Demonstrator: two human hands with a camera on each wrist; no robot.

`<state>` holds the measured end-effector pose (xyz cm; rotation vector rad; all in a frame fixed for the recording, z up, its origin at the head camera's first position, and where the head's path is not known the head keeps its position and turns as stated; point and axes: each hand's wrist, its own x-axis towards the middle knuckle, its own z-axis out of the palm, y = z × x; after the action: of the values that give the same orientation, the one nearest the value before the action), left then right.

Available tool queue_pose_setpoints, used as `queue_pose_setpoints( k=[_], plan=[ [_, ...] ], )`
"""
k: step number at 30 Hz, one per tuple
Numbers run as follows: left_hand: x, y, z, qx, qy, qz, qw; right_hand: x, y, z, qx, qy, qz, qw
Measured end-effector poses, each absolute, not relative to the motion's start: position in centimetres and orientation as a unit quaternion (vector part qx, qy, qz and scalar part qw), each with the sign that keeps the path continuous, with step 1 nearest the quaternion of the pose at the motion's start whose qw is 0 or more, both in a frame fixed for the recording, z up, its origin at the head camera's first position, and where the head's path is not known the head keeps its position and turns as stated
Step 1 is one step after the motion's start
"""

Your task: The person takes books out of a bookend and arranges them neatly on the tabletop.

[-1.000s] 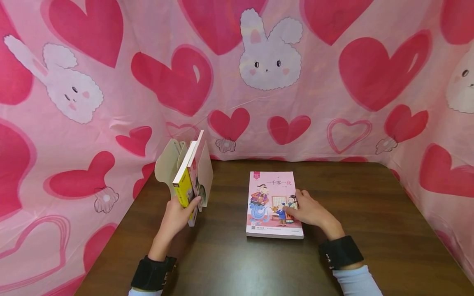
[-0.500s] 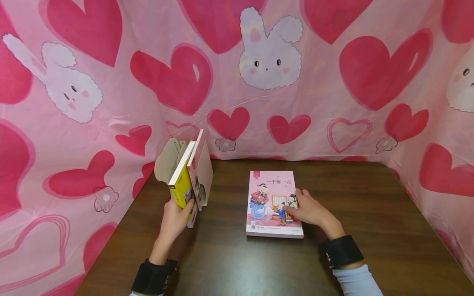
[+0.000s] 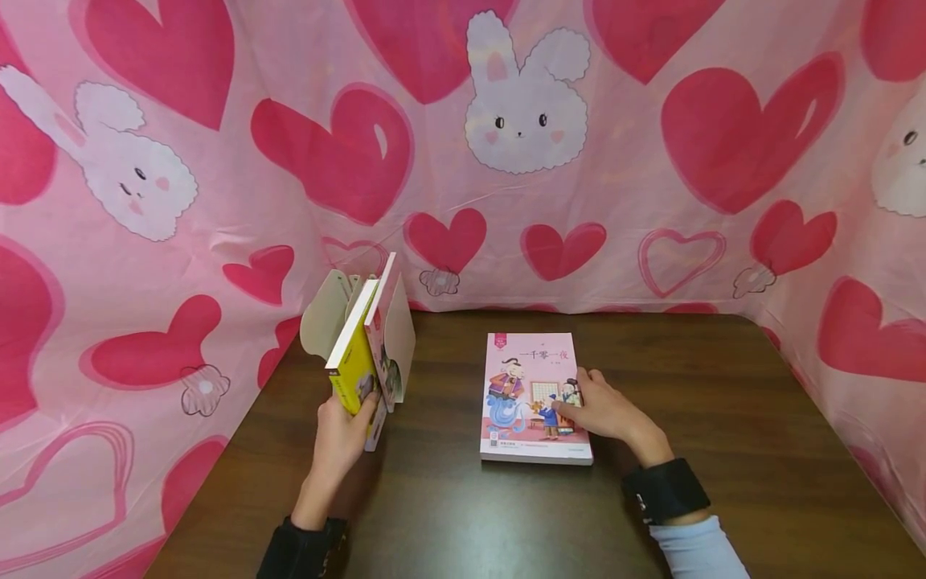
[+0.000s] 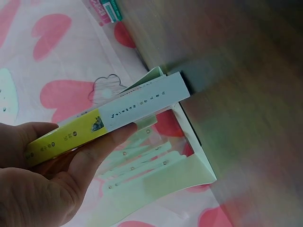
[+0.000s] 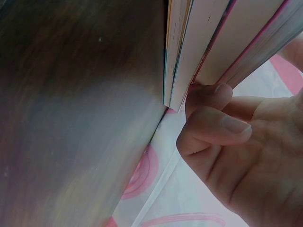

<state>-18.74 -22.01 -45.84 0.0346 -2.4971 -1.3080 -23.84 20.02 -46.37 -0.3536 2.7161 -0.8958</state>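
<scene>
In the head view my left hand (image 3: 342, 434) grips a yellow book (image 3: 354, 370), thumb on its near cover. The book stands upright, leaning slightly, and juts from the beige book rack (image 3: 400, 338). Its yellow and white spine (image 4: 137, 106) shows in the left wrist view. Just right of it, a pink book (image 3: 383, 346) stands in the rack. My right hand (image 3: 615, 414) holds the right edge of a pink-covered book (image 3: 531, 378) lying flat, thumb on the cover. The right wrist view shows several stacked books (image 5: 199, 47), with curled fingertips against the upper one's edge.
A dark wooden table (image 3: 448, 515) bears the rack at its left and the stack near its middle. A pink curtain (image 3: 615, 185) with hearts and rabbits hangs behind and at both sides. Small pink and green items (image 4: 105, 10) show at the left wrist view's top.
My left hand has drawn the yellow book a little toward me and left, widening the gap to the pink book beside it. The right hand has stayed on the stack.
</scene>
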Motion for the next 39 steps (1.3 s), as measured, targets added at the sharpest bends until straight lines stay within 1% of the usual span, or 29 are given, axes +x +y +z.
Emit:
queue_pose_setpoints(
  k=[7, 16, 39],
  plan=[
    [-18.2, -21.9, -46.0, 0.017, -0.872, -0.453, 0.183, -23.9, 20.0, -46.4, -0.118, 0.933, -0.312, 0.134],
    [-17.1, -21.6, -45.4, 0.030, -0.871, -0.458, 0.176, -23.9, 20.0, -46.5, -0.115, 0.933, -0.314, 0.137],
    [-14.4, -21.5, -43.9, 0.037, -0.869, -0.453, 0.196, -23.9, 20.1, -46.6, -0.110, 0.931, -0.318, 0.141]
  ],
)
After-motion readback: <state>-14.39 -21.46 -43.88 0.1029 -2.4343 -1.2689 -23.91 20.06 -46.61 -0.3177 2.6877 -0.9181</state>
